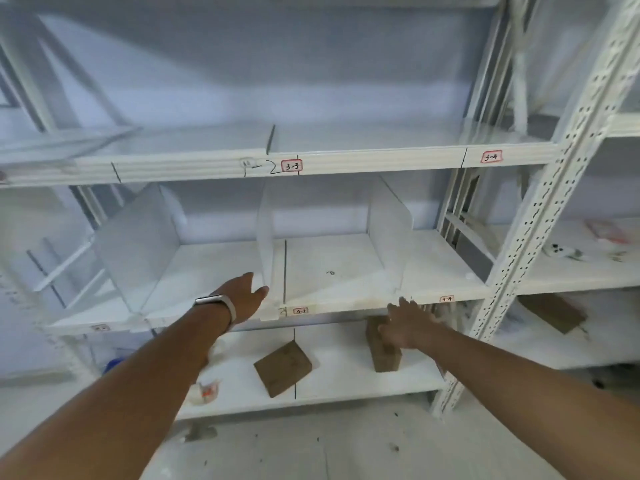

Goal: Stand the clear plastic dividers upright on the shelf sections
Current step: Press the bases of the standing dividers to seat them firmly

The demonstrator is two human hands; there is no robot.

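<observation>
Three clear plastic dividers stand upright on the middle shelf (pixel 339 268): a left divider (pixel 138 244), a middle divider (pixel 266 237) and a right divider (pixel 389 230). My left hand (pixel 244 296), with a watch on the wrist, reaches toward the front foot of the middle divider; its fingertips are at or just short of it. My right hand (pixel 408 323) hovers with fingers spread just below the shelf's front edge, near the right divider's front corner, holding nothing. A further clear divider (pixel 69 143) lies flat on the upper shelf (pixel 363 157) at the left.
Two brown blocks (pixel 282 368) (pixel 382 344) sit on the lower shelf, and another block (pixel 554 311) on the neighbouring rack. A white perforated upright (pixel 540 209) stands at the right. Red-framed labels (pixel 291 165) mark the shelf fronts. Small clutter lies on the far-right shelf.
</observation>
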